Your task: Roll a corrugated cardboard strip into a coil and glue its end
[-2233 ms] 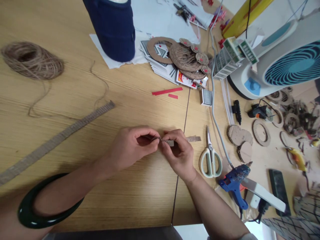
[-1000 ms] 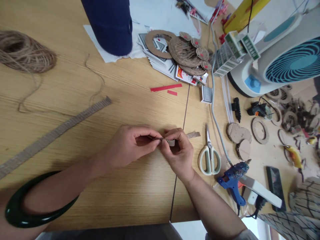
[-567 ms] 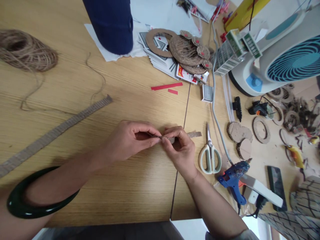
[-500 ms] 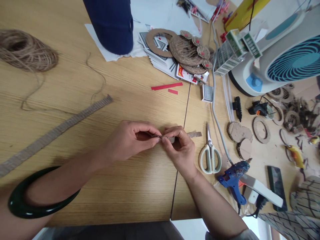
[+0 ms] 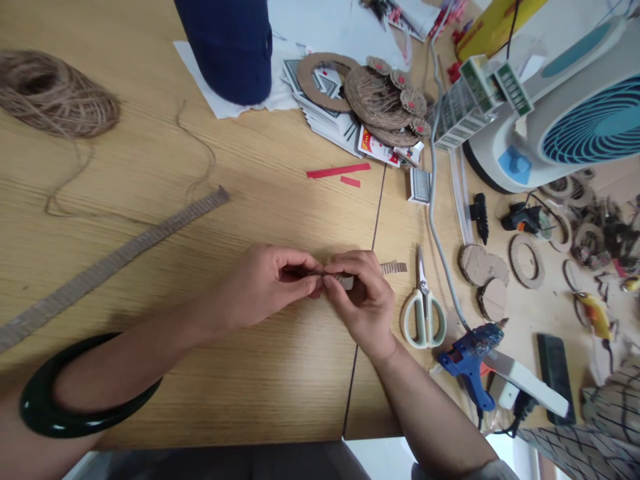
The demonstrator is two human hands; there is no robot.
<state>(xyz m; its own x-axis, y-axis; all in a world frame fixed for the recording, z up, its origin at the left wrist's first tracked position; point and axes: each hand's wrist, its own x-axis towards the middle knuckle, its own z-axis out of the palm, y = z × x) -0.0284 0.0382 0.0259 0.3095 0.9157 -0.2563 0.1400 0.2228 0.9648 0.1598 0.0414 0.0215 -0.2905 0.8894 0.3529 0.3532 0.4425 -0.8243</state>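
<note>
Fingertip to fingertip, my left hand (image 5: 280, 283) and my right hand (image 5: 363, 293) pinch a narrow strip of corrugated cardboard (image 5: 395, 268) above the table. The strip's ribbed free end pokes out to the right of my right hand; much of the rest is hidden by my fingers. A dark green bangle (image 5: 37, 407) circles my left forearm. A longer corrugated cardboard strip (image 5: 120, 257) lies slanting on the table to the left. Scissors (image 5: 423, 313) with pale handles rest just right of my right hand, blades pointing away from me.
A twine ball (image 5: 75, 100) sits at far left, near a dark blue container (image 5: 227, 53). Red paper strips (image 5: 337, 171) lie mid-table. Rightward are a blue glue gun (image 5: 470, 360), a grey cable (image 5: 440, 247), cardboard discs (image 5: 493, 299), a phone (image 5: 555, 377) and a fan (image 5: 545, 133). Another person's checked clothing (image 5: 615, 407) shows bottom right.
The whole view has shifted slightly, so things sit a little further right. Both hands keep their pinch on the cardboard strip, with only small finger movement.
</note>
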